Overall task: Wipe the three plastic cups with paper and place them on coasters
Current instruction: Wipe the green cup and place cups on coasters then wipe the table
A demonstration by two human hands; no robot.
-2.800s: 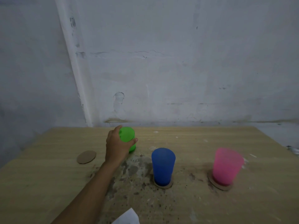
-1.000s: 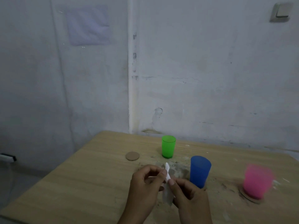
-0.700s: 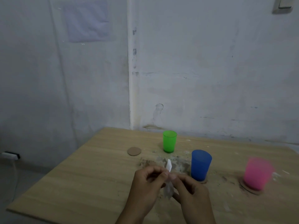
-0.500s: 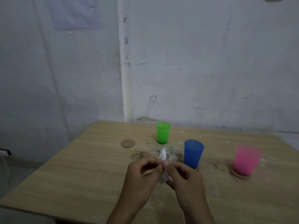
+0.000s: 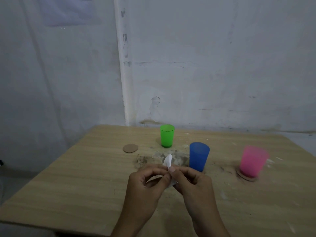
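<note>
A green cup [image 5: 167,138] stands upright on the bare wood at the back of the table. A blue cup [image 5: 198,156] stands in the middle, its coaster almost hidden behind my right hand. On the right, a pink cup [image 5: 252,162] sits on a brown coaster [image 5: 245,177]. One more brown coaster [image 5: 130,148] lies bare, left of the green cup. My left hand [image 5: 145,189] and my right hand [image 5: 193,187] meet in front of the blue cup, and both pinch a small piece of white paper [image 5: 168,161] between thumb and fingers.
The wooden table [image 5: 82,185] has a dirty, stained patch [image 5: 160,157] between the green and blue cups. A pale wall stands right behind the table. The table's left edge and front left corner drop off to the floor.
My left hand let go of the green cup, which now stands upright on the table. Both hands came together on the paper and keep working it; the view shifted slightly.
</note>
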